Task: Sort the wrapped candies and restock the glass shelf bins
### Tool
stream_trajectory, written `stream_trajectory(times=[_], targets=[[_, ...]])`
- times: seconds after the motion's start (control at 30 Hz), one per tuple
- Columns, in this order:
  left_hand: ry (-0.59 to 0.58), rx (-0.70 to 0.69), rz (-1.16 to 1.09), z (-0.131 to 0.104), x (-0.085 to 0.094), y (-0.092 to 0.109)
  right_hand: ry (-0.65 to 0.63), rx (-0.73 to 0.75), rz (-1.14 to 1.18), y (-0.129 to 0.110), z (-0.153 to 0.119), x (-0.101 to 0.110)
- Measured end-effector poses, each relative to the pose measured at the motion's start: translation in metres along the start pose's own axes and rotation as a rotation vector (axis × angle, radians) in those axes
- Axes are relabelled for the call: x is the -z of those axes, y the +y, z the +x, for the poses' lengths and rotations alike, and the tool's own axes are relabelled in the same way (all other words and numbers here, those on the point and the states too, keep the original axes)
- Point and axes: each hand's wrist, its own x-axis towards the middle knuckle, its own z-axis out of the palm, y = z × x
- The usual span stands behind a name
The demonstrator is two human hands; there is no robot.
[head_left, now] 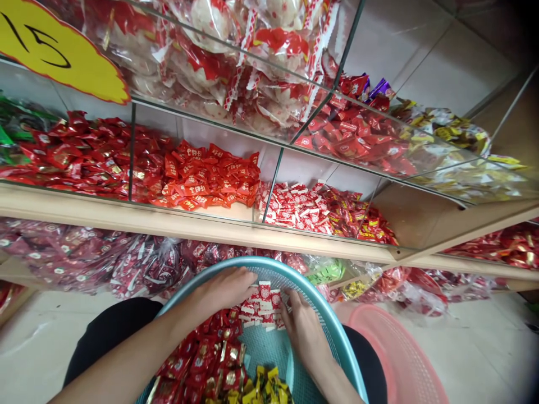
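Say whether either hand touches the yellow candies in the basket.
No: the left hand and right hand are both at the red-and-white candies.

Bright light fills the frame, glinting off clear, red-printed plastic bags (282,47) at top centre and glossy pale floor tiles (36,331) at lower left; dark vignetting blackens the upper right corner, and green plastic packets (6,134) blur at left.

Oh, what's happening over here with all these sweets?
A person has both hands inside a blue basket. The left hand and the right hand are at either side of a cluster of red-and-white sweets, close against it. Dark red sweets and yellow packets lie nearer the person in the same basket. Shelves of wrapped sweets stand in front.
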Motion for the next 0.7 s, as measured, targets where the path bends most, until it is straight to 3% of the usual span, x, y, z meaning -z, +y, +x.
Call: stream_trajectory(times=[0.37, 0.57, 0.7], targets=[[-0.005, 0.019, -0.029, 0.0, 0.001, 0.001, -0.169, -0.041, -0.196, -0.003, -0.003, 0.006], [-0.011, 0.027, -0.034, -0.001, 0.002, 0.0, -0.138, -0.046, -0.26, -0.003, 0.001, 0.003], [-0.022, 0.02, -0.015, 0.0, 0.001, 0.0, -0.093, 0.006, -0.237, -0.007, 0.002, 0.022]])
